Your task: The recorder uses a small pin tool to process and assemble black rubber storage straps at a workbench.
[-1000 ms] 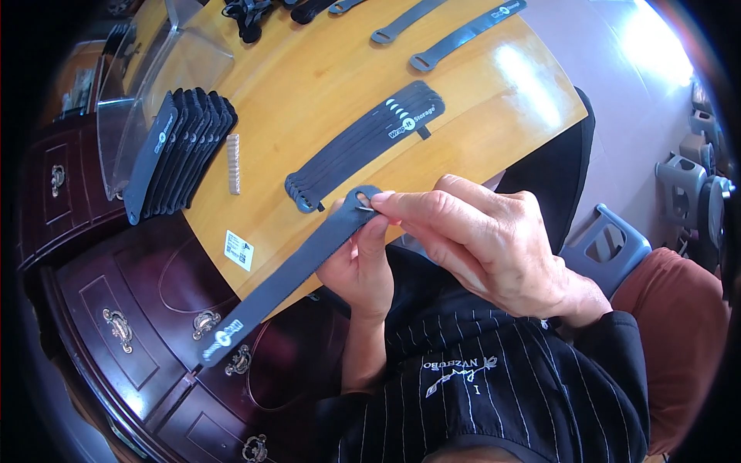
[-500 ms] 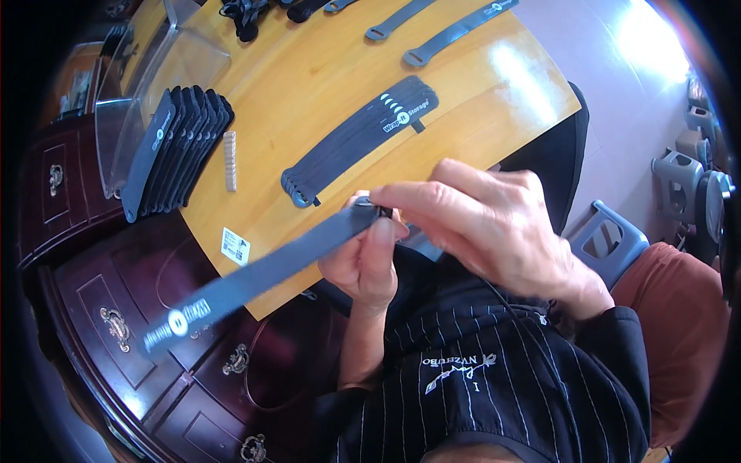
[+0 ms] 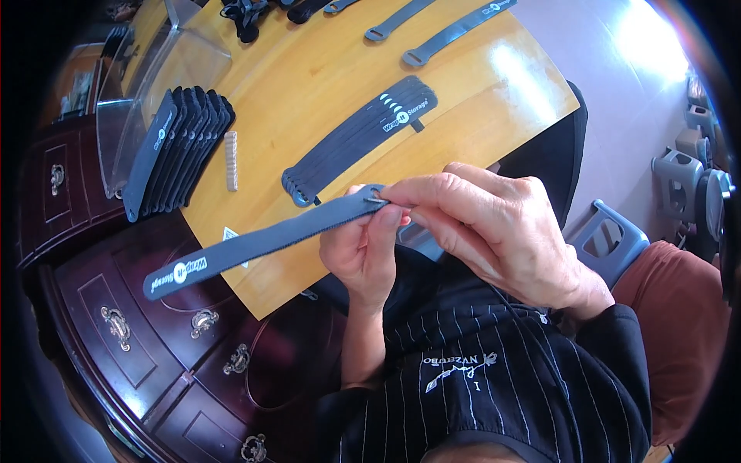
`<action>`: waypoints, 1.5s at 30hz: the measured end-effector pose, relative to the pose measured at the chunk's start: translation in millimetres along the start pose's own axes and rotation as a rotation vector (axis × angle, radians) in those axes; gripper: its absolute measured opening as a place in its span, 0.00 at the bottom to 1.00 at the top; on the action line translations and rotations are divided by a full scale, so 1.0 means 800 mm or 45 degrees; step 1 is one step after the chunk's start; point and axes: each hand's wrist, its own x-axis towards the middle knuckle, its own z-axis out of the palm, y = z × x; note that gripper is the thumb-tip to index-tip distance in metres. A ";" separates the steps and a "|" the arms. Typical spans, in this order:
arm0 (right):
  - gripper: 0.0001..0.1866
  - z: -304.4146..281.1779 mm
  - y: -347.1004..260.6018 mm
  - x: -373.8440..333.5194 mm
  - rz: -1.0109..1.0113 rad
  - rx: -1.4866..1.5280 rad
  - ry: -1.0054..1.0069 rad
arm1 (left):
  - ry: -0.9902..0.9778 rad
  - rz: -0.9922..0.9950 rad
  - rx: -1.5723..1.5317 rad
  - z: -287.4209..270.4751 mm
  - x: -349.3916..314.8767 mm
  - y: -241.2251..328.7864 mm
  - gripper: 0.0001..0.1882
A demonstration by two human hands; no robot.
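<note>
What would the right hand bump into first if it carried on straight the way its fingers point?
Probably the grey strap, at its slotted end, where the right hand seems to touch it. The left hand holds it near there too, so depth is unclear.

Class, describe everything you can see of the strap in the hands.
The strap is long, flat and grey-blue, fabric-like, with a slightly rough lower edge. White lettering flanks a round white mark near its rounded free end; the other end has a hole. Nearly straight, it slants up rightward, raised over the table edge. The left hand grips it near the hole, and the right hand's fingertips are at that end.
</note>
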 end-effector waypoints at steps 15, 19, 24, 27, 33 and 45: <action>0.14 -0.011 0.025 0.024 -0.120 -0.118 0.184 | -0.364 -0.056 -0.540 0.011 -0.043 0.010 0.06; 0.11 -0.020 0.029 0.025 -0.205 0.071 0.103 | 0.014 0.078 -0.418 0.012 -0.027 0.026 0.12; 0.27 -0.047 0.007 0.026 0.018 0.155 -0.190 | 0.237 0.043 -0.276 -0.009 -0.014 0.055 0.11; 0.35 -0.033 0.011 0.016 -0.047 0.428 -0.188 | 0.202 0.025 -0.214 -0.015 -0.010 0.065 0.06; 0.38 -0.015 -0.005 0.035 -0.080 0.654 -0.370 | -0.110 0.154 -0.296 -0.010 -0.014 0.054 0.07; 0.13 -0.002 -0.001 0.020 -0.197 0.572 0.063 | -0.125 -0.276 -0.452 0.007 -0.021 0.056 0.11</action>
